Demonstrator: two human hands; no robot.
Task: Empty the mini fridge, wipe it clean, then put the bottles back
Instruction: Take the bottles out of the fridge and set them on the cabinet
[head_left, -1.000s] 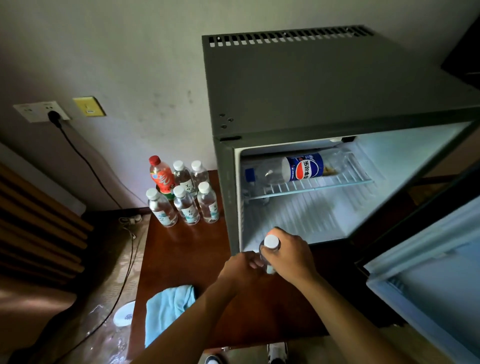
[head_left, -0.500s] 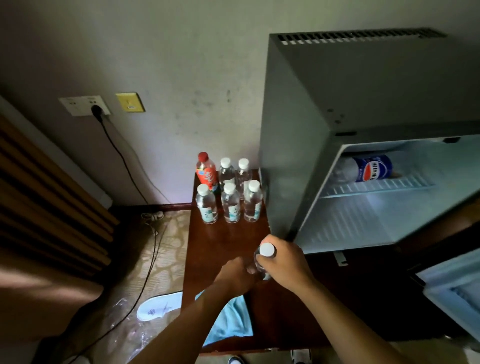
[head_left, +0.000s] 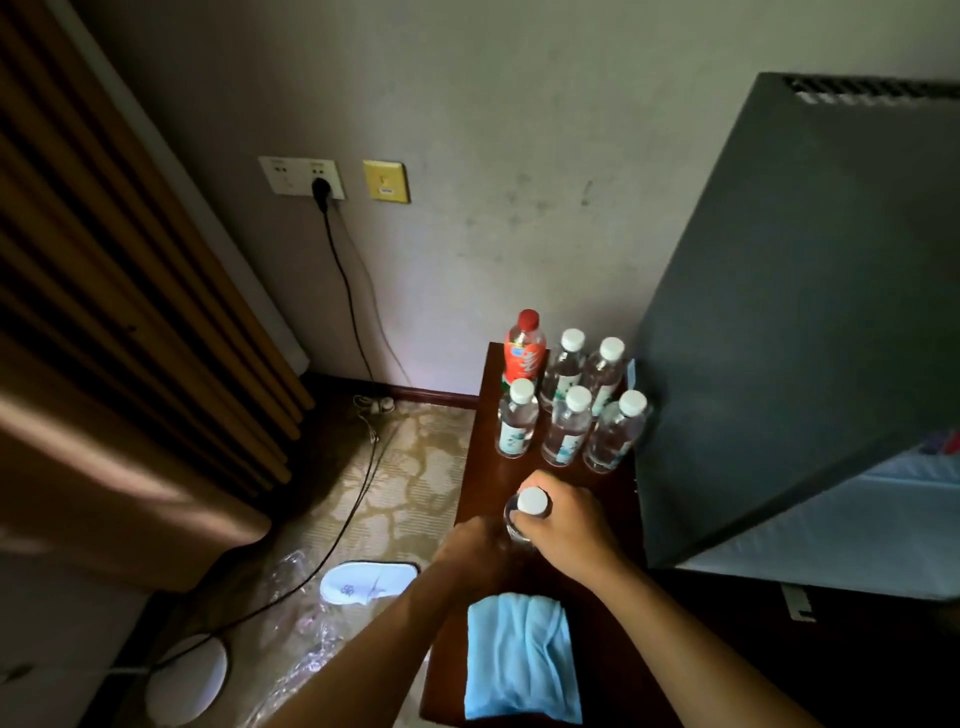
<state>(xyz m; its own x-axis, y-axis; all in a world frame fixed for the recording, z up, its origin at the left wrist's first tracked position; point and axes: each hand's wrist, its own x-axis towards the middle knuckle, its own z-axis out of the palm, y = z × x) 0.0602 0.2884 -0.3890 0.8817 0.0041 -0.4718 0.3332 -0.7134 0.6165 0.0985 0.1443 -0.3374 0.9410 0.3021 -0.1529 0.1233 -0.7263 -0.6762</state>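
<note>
A clear water bottle with a white cap (head_left: 533, 502) stands upright between both my hands over the dark wooden table (head_left: 483, 483). My right hand (head_left: 569, 525) grips its neck and shoulder. My left hand (head_left: 475, 545) holds its lower body, which is mostly hidden. Behind them stand several white-capped water bottles (head_left: 566, 431) and a red-capped orange drink bottle (head_left: 524, 348). The grey mini fridge (head_left: 810, 312) fills the right side, with a strip of its pale open interior (head_left: 857, 519) showing. A folded light blue cloth (head_left: 519, 660) lies on the table under my forearms.
A black power cord (head_left: 343, 291) runs from the wall socket (head_left: 301, 176) down across the patterned floor. A white slipper (head_left: 369, 582) lies on the floor left of the table. A brown curtain (head_left: 119, 312) hangs along the left.
My view has swung left, so the fridge interior and the cola bottle have slid out of sight. Both hands carried the water bottle left, away from the fridge front toward the standing bottles.
</note>
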